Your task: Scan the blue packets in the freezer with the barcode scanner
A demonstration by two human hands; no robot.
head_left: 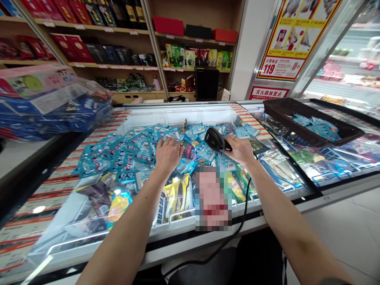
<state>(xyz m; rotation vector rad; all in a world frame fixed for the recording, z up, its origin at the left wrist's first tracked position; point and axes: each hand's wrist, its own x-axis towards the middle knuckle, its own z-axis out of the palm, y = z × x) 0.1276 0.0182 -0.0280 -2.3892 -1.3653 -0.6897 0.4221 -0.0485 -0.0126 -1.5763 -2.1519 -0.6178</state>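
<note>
A black handheld barcode scanner [214, 139] is gripped in my right hand [240, 150], its head pointing left over a spread of blue snack packets [133, 138]. From its handle a black cable [246, 209] runs down toward my lap. My left hand [168, 153] rests palm down on the packets, fingers stretched forward and slightly apart. The packets lie in overlapping rows on the glass top of a chest freezer. Just in front of my hands, a pinkish, pixelated object [212, 198] lies on the glass; its kind is blurred out.
A dark brown basket [350, 136] holding several blue packets stands on the right side of the freezers. Plastic-wrapped boxes [44, 103] are stacked at the left. Frozen goods [178, 194] show beneath the glass. Stocked shelves [118, 29] and a black box [207, 84] are behind.
</note>
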